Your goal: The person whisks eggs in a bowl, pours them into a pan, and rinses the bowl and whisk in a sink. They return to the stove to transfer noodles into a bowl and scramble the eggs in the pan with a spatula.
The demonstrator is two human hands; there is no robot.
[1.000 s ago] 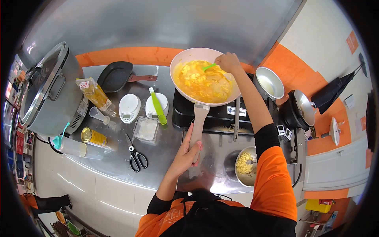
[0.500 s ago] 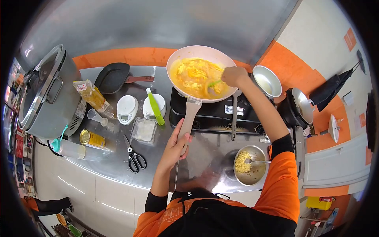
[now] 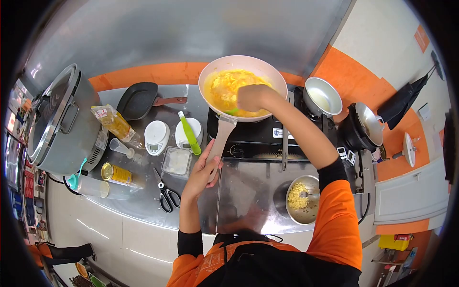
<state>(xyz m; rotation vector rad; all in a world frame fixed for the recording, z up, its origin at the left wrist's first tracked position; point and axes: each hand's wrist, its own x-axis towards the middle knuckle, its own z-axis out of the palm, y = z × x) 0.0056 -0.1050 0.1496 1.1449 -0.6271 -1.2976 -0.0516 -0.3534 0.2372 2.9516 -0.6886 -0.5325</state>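
My left hand (image 3: 202,173) is closed around the beige handle of a frying pan (image 3: 276,76), which sits on the black gas stove (image 3: 244,136). Loose, partly set yellow egg (image 3: 224,86) covers the pan's base. Over the pan, my right hand (image 3: 254,98) grips a green utensil (image 3: 232,111) whose lower end is in the egg. Its kind is not clear, as my fist covers most of it. Below the stove, a metal bowl (image 3: 311,216) holds a yellow crumbly food (image 3: 297,197) and a fork (image 3: 311,194).
Left of the pan are two white kitchen scales (image 3: 156,136), a green tool (image 3: 190,134), a clear container (image 3: 177,161), scissors (image 3: 166,196), a can (image 3: 116,173), an oil pouch (image 3: 114,122) and a square pan (image 3: 137,101). A saucepan (image 3: 322,95) stands on the right.
My right hand has swept left across the pan with the green utensil. The pan's handle has swung slightly left, with my left hand still on it. The camera view has shifted slightly.
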